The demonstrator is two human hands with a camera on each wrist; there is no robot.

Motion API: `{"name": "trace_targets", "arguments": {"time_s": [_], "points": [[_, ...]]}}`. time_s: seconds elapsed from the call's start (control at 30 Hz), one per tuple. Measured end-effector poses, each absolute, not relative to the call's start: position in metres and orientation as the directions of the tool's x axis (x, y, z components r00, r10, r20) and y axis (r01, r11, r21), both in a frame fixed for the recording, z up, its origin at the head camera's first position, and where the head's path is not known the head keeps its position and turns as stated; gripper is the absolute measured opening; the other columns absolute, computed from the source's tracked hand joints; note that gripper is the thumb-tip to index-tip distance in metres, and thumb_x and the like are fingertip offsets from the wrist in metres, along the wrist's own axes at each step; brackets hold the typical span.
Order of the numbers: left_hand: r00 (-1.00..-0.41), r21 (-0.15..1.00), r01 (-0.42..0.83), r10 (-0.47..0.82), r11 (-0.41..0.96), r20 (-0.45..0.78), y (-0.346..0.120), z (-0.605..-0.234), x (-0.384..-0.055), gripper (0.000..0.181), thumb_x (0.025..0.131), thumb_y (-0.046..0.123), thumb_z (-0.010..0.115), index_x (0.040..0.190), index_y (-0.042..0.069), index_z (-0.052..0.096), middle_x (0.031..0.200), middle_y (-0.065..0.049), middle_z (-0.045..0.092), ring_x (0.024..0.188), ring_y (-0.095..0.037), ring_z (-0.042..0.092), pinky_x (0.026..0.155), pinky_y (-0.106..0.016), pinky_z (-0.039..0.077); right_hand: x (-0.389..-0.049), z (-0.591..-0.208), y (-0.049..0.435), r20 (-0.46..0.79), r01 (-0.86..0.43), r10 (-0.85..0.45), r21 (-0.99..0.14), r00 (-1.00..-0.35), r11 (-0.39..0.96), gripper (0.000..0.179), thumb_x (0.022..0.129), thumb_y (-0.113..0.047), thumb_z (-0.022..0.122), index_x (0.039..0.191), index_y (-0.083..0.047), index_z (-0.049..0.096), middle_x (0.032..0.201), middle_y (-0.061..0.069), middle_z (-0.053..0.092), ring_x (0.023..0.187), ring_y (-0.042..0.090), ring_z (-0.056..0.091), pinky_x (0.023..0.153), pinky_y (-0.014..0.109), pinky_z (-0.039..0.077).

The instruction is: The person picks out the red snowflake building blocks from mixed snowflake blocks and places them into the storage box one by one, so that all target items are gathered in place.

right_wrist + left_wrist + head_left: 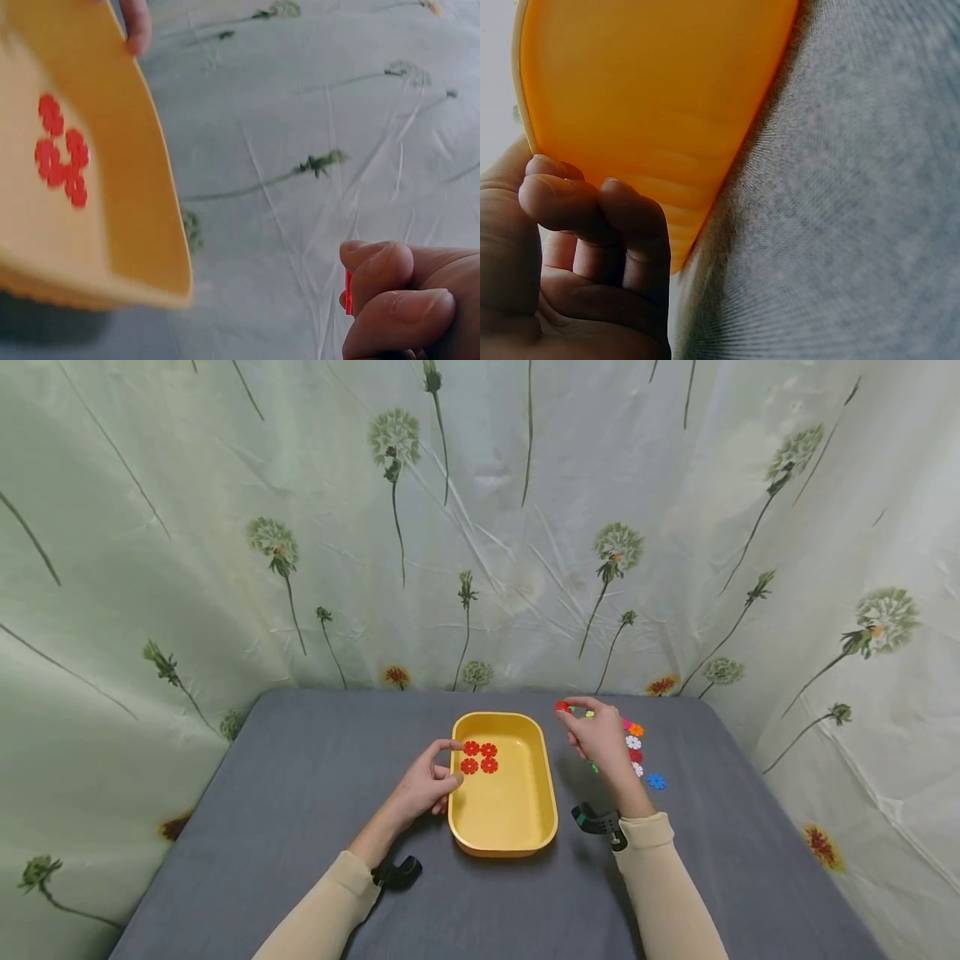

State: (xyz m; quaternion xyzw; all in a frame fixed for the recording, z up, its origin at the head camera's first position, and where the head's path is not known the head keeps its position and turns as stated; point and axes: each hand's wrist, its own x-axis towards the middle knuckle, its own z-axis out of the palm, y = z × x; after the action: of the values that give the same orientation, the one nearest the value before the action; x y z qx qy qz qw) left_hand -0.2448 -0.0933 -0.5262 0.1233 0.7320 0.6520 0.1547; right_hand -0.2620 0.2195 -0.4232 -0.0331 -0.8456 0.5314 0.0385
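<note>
Your right hand (412,300) is to the right of the yellow tray (142,210), apart from it, pinching a red disc (349,292) seen edge-on. Inside the tray, red pieces (56,161) lie close together, a little blurred. At the tray's upper edge you have your left hand (136,28), with a finger over the rim. Behind the tray hangs a creased, flower-printed curtain (285,247).

Curtain (525,602): bright, evenly lit, pale sheen along creases.
Counter (322,810): we see soft shadow beside the tray (502,814).
Hands (592,259): left one dim against pale backlight, left wrist view.
Red pieces (50,161): blurred, right wrist view.
</note>
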Motion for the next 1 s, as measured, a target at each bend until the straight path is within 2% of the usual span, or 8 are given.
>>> {"name": "trace_targets", "arguments": {"time_s": [0.6, 1.0], "points": [[-0.921, 0.994, -0.032, 0.384, 0.101, -0.069, -0.094, -0.528, -0.244, 0.059, 0.099, 0.009, 0.067, 0.152, 0.009, 0.041, 0.059, 0.004, 0.057, 0.042, -0.012, 0.048, 0.044, -0.025, 0.044, -0.260, -0.424, 0.152, -0.017, 0.001, -0.047, -0.948, -0.999, 0.317, 0.035, 0.100, -0.024, 0.075, 0.130, -0.008, 0.068, 0.053, 0.002, 0.056, 0.036, 0.014, 0.038, 0.040, 0.025, 0.035], [-0.918, 0.996, -0.046, 0.391, 0.078, -0.073, -0.093, -0.524, -0.244, 0.060, 0.100, 0.010, 0.069, 0.152, 0.007, 0.040, 0.058, 0.004, 0.056, 0.042, -0.012, 0.047, 0.044, -0.025, 0.045, -0.268, -0.444, 0.120, -0.045, 0.014, -0.071, -0.921, -0.996, 0.390, 0.035, 0.099, -0.023, 0.076, 0.129, -0.006, 0.069, 0.056, 0.006, 0.057, 0.037, 0.011, 0.037, 0.039, 0.024, 0.033]]}}
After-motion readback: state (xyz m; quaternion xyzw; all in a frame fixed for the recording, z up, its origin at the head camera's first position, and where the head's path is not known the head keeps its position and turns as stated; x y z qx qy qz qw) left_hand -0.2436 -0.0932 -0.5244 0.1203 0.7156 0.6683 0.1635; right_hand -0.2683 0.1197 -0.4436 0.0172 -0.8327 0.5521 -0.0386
